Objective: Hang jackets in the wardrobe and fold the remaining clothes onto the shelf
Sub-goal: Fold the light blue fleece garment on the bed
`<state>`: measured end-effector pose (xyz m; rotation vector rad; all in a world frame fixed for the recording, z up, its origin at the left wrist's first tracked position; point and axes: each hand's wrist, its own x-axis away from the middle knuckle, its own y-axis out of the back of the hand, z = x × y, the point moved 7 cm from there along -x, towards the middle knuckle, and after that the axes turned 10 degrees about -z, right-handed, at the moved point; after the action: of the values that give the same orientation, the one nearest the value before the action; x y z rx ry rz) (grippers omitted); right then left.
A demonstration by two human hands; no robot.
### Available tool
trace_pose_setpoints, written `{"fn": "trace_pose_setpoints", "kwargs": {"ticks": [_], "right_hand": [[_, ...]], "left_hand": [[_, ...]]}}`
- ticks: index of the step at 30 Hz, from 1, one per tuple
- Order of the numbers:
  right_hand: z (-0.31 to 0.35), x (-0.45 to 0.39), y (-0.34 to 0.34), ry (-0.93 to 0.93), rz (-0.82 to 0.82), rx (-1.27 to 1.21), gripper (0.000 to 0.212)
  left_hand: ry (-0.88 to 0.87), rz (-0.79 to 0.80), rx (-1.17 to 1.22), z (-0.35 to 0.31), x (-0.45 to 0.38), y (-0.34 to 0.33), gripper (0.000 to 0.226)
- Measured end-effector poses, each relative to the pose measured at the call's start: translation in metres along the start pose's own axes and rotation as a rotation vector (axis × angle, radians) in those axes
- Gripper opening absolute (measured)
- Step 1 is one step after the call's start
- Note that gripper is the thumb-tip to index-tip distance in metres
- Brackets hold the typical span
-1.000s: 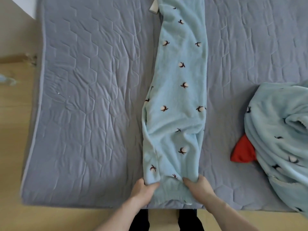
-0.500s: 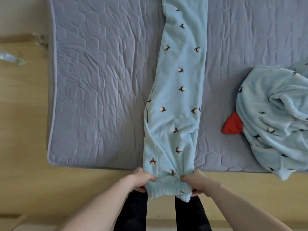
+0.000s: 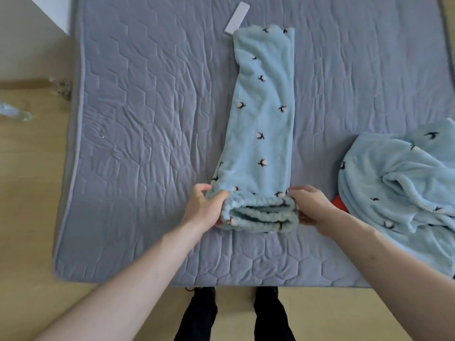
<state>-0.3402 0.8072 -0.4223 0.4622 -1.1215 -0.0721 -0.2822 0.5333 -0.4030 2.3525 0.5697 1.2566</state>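
Note:
Light blue fleece trousers (image 3: 263,119) with small dark flower prints lie lengthwise down the middle of the grey quilted mattress (image 3: 147,119). Their gathered elastic waistband (image 3: 258,214) is lifted off the mattress and faces me. My left hand (image 3: 204,207) grips the waistband's left end. My right hand (image 3: 310,207) grips its right end. A second piece of the same blue fleece (image 3: 398,193) lies crumpled at the right, with a red cloth (image 3: 339,203) partly hidden under it.
A white strip (image 3: 237,18) lies on the mattress by the trousers' far end. The wooden floor (image 3: 29,193) runs along the left and near sides, with a clear plastic scrap (image 3: 14,113) on it. My dark trouser legs (image 3: 234,313) stand at the mattress's near edge.
Both hands have carried the waistband from the mattress's near edge forward over the mattress, so the trousers lie shorter. The view has shifted, showing more of the mattress.

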Motion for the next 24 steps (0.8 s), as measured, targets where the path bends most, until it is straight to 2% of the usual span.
{"fn": "trace_pose_setpoints", "kwargs": {"ticks": [4, 7, 9, 11, 14, 16, 17, 21, 24], "right_hand": [[0.073, -0.009, 0.017, 0.03, -0.041, -0.148, 0.007], [0.119, -0.019, 0.027, 0.079, -0.095, -0.329, 0.008], [0.14, -0.027, 0.033, 0.138, -0.141, -0.485, 0.012], [0.146, -0.035, 0.037, 0.231, -0.215, -0.508, 0.016], [0.116, -0.048, 0.024, 0.356, -0.292, -0.11, 0.03], [0.078, -0.056, 0.005, 0.363, -0.271, 0.198, 0.049], [0.059, -0.062, -0.003, 0.343, -0.246, 0.268, 0.059], [0.003, -0.08, -0.022, 0.225, -0.179, 0.193, 0.083], [-0.017, -0.095, -0.034, 0.151, -0.147, 0.109, 0.097]], "left_hand": [[0.042, 0.123, 0.218, -0.076, -0.029, -0.009, 0.031], [0.058, 0.236, 0.351, -0.119, -0.05, -0.016, 0.036], [0.016, 0.281, 0.425, -0.136, -0.068, -0.019, 0.048], [-0.048, 0.232, 0.38, -0.136, -0.09, -0.021, 0.07], [-0.118, 0.07, 0.102, -0.099, -0.109, -0.019, 0.087], [-0.097, -0.016, -0.034, -0.059, -0.118, -0.02, 0.088], [-0.067, -0.036, -0.062, -0.04, -0.121, -0.021, 0.091], [0.097, 0.039, -0.074, 0.017, -0.127, -0.034, 0.106], [0.226, 0.173, 0.085, 0.034, -0.129, -0.057, 0.093]]}}
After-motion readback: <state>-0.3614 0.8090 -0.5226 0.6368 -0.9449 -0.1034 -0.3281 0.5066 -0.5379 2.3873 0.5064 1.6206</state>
